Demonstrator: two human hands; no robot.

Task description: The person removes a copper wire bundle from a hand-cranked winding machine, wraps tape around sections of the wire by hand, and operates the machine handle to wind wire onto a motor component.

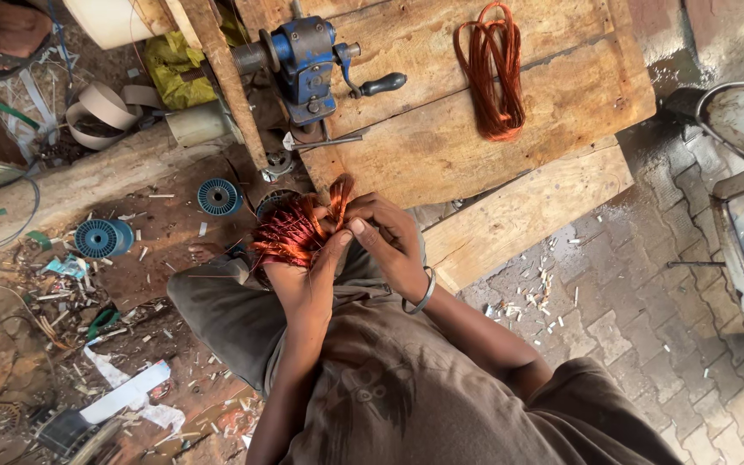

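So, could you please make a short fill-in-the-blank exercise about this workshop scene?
1. Both hands, left hand and right hand, hold a bundle of ______ wire.
2. The loose wire coil lies on the ______ bench.
3. The hand-cranked winder is painted ______.
4. A metal bangle sits on the ______ wrist.

Missing words: copper; wooden; blue; right

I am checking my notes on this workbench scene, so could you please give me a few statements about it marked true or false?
1. Both hands, left hand and right hand, hold the copper winding. True.
2. A loose copper wire coil lies on the wooden bench. True.
3. The hand-crank winder is red. False: it is blue.
4. The right wrist is bare. False: it wears a metal bangle.
5. Blue spools lie on the ground. True.
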